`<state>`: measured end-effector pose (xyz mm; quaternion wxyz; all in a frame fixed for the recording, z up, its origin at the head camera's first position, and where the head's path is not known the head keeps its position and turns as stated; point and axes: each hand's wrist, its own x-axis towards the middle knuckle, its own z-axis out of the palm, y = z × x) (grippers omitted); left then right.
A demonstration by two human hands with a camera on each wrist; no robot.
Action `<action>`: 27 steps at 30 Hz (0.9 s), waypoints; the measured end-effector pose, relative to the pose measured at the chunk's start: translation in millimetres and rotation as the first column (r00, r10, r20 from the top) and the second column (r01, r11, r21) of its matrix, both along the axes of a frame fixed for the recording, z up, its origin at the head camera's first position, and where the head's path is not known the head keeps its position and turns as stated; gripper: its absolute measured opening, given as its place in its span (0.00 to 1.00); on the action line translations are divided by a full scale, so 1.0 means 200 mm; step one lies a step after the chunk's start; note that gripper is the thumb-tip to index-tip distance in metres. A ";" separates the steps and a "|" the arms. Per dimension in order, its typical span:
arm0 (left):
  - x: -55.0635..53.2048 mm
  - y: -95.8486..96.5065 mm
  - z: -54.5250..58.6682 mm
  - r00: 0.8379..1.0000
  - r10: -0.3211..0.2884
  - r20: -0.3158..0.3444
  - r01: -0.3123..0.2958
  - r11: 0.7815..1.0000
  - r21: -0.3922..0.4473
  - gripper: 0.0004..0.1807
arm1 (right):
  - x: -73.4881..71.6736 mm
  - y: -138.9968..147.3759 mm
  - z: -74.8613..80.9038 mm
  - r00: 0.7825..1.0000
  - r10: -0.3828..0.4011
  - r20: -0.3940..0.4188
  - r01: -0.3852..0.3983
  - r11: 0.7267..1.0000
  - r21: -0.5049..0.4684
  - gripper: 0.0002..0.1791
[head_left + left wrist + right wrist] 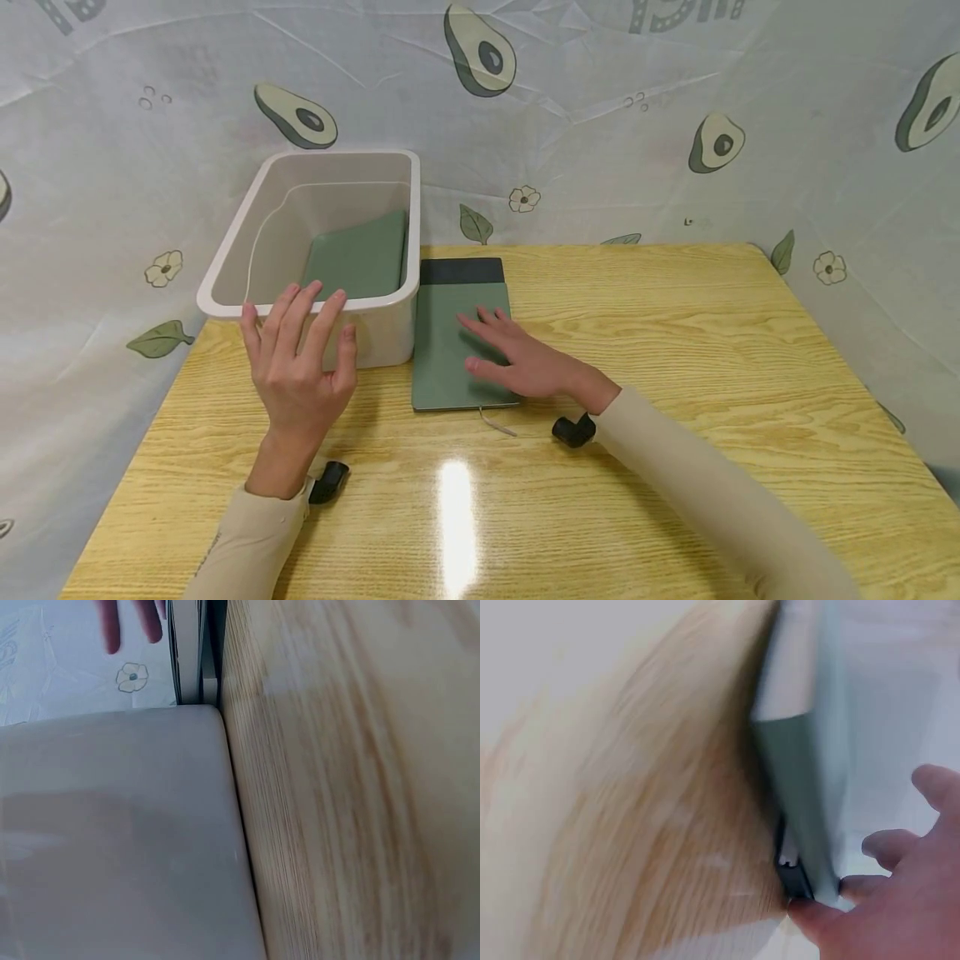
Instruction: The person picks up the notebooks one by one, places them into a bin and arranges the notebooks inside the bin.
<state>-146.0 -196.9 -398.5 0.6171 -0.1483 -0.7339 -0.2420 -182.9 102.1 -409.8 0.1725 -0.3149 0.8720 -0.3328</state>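
A green notebook (450,350) lies on the table against the right side of a light plastic bin (375,333). Its ribbon marker (497,423) trails from the near edge. Beyond its far end shows a dark flat object (461,271), partly covered. My right hand (525,358) is over the notebook's right part, fingers spread and fairly straight; in the right wrist view its fingertips are close to the notebook's (799,780) far end. My left hand (300,358) is at the bin's near rim, fingers extended; whether they touch it I cannot tell. Inside the bin lies a flat green thing (360,254).
The wooden table (675,333) extends to the right of the notebook. A pale cloth (585,108) printed with avocados hangs behind and at the sides. A small black device (573,431) sits at my right wrist, another black device (330,482) at my left.
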 end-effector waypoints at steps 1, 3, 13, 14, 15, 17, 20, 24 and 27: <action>0.00 0.00 0.00 1.000 0.000 0.000 0.000 1.000 0.000 0.16 | 0.00 0.01 0.01 0.999 -0.013 0.046 0.017 0.997 -0.069 0.40; 0.00 0.00 0.00 1.000 -0.001 -0.002 0.001 1.000 0.001 0.16 | -0.01 0.04 0.02 0.990 -0.035 0.139 0.062 0.979 -0.195 0.40; 0.00 0.00 0.00 1.000 0.002 -0.002 -0.002 1.000 -0.001 0.16 | -0.01 0.19 0.03 0.764 0.235 0.600 0.426 0.514 -0.744 0.40; 0.00 0.00 0.00 1.000 0.003 -0.002 -0.003 1.000 -0.003 0.16 | -0.01 0.20 0.02 0.732 0.276 0.623 0.475 0.449 -0.757 0.40; 0.00 0.00 0.00 1.000 0.004 -0.002 -0.004 1.000 -0.003 0.16 | -0.01 0.21 0.01 0.700 0.314 0.641 0.522 0.387 -0.760 0.41; 0.00 0.00 0.00 1.000 0.007 -0.002 -0.007 1.000 -0.004 0.16 | 0.00 0.23 -0.01 0.643 0.371 0.670 0.607 0.287 -0.741 0.41; 0.00 0.01 0.00 1.000 0.008 -0.002 -0.008 1.000 -0.004 0.16 | 0.01 0.26 -0.03 0.587 0.419 0.692 0.688 0.192 -0.700 0.44; 0.00 0.01 0.00 1.000 0.007 -0.004 -0.007 1.000 -0.001 0.15 | 0.03 0.27 -0.07 0.541 0.437 0.719 0.747 0.145 -0.649 0.45; -0.01 0.01 0.00 1.000 0.006 -0.011 -0.006 1.000 0.000 0.15 | 0.04 0.28 -0.09 0.522 0.432 0.736 0.769 0.134 -0.625 0.46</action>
